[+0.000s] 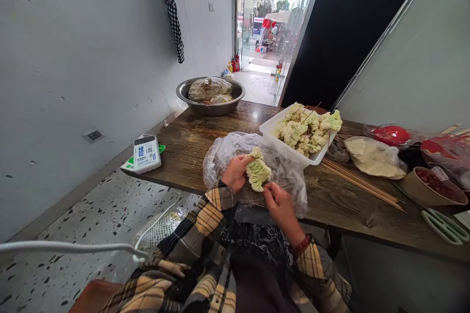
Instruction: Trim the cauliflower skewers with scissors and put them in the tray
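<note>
My left hand point(236, 172) grips a pale green cauliflower floret point(257, 171) from its left side, just above a crumpled clear plastic bag point(223, 156) on the wooden table point(191, 146). My right hand point(279, 201) pinches the floret's lower right end, fingers closed; whether a skewer is in them I cannot make out. Behind the bag, a white tray point(270, 127) holds several skewered cauliflower pieces point(306, 129). A bundle of bamboo skewers point(358, 182) lies on the table to the right.
A metal basin point(183, 92) with bagged food stands at the table's far end. A small white device point(146, 153) sits on the left corner. At right are bagged food point(374, 157), red items point(391, 134), a brown bowl point(414, 190) and green scissors point(444, 226). An open doorway lies beyond.
</note>
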Tool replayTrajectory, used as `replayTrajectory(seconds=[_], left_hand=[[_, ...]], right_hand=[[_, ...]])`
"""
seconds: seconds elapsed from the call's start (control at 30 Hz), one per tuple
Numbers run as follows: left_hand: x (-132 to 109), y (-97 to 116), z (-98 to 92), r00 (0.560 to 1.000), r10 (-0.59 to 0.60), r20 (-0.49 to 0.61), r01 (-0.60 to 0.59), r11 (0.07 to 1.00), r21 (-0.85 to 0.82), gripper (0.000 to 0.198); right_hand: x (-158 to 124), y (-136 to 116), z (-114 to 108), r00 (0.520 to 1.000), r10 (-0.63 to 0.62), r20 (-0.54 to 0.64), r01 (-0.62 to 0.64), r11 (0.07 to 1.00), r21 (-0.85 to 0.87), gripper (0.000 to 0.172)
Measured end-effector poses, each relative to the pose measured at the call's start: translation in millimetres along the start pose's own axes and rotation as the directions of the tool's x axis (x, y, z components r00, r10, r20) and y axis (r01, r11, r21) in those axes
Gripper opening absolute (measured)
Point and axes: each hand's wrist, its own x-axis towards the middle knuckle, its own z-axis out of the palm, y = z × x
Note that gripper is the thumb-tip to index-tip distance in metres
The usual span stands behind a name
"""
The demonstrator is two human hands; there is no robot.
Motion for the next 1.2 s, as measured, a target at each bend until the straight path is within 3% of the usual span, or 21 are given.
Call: replayTrajectory(seconds=[0.27, 0.5, 0.73, 0.87, 0.97, 1.03, 1.2], left_hand=[[7.9, -10.5, -1.0, 0.996, 0.028, -0.081, -0.029, 1.0, -0.004, 0.013], [27.9, 29.1, -30.3, 0.945, 0.201, -0.258, -0.209, 0.978, -0.003, 0.01], [15.4, 13.7, -31.7, 0.97, 0.21, -0.127, -0.193, 0.973, 0.129, 0.007], [7.5, 25.3, -34.9, 0.96, 0.275, -0.052, -0.253, 0.932, 0.261, 0.012], [13.9, 56.7, -52.9, 0.923, 0.379, -0.073, -0.329, 0.871, 0.364, 0.018], [25.6, 82.3, -71.1, 0.871, 0.473, -0.134, -0.373, 0.813, 0.447, 0.02], [75.9, 130.0, -115.2, 0.731, 0.642, -0.23, -0.315, 0.618, 0.72, 0.016]], right_hand=[[-3.6, -4.4, 2.7, 1.0, -0.008, -0.019, 0.008, 1.0, -0.021, 0.024], [-31.8, 1.9, 9.1, 0.999, 0.037, 0.03, -0.037, 0.999, 0.012, 0.024], [-24.7, -8.0, -12.0, 0.994, 0.036, 0.1, -0.042, 0.997, 0.064, 0.027], [-2.7, -9.8, -33.7, 1.0, 0.028, 0.014, -0.029, 0.998, 0.055, 0.026], [14.5, -1.1, -34.7, 1.0, 0.003, -0.014, -0.001, 0.995, 0.101, 0.027], [22.3, 6.5, -27.4, 1.0, -0.009, -0.016, 0.01, 0.992, 0.125, 0.029], [33.6, 21.5, -4.3, 0.999, 0.033, -0.019, -0.029, 0.985, 0.17, 0.029]])
